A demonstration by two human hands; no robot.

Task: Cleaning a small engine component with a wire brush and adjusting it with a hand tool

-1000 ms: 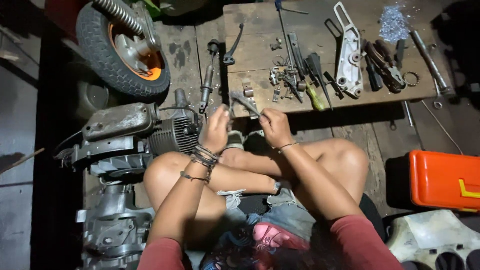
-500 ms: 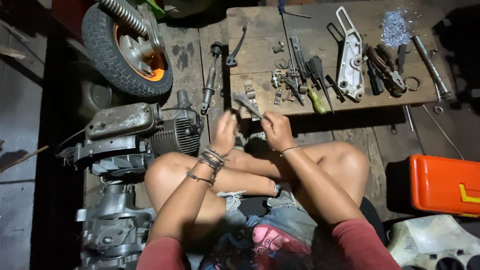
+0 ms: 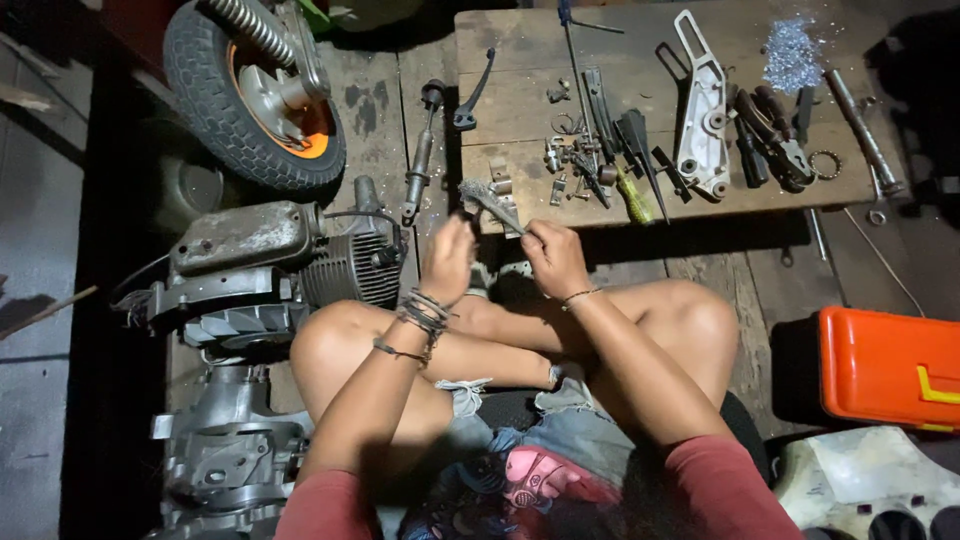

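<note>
While we sit cross-legged on the floor, our right hand has its fingers clamped on a wire brush just before the wooden worktop; our left hand, fingers together, hovers beside it near the engine.

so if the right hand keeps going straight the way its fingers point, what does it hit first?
Probably the thin grey metal tool that the right hand already grips, pointing up-left. Past its tip comes the long dark metal rod on the wooden floor, though depth is unclear from overhead.
</note>
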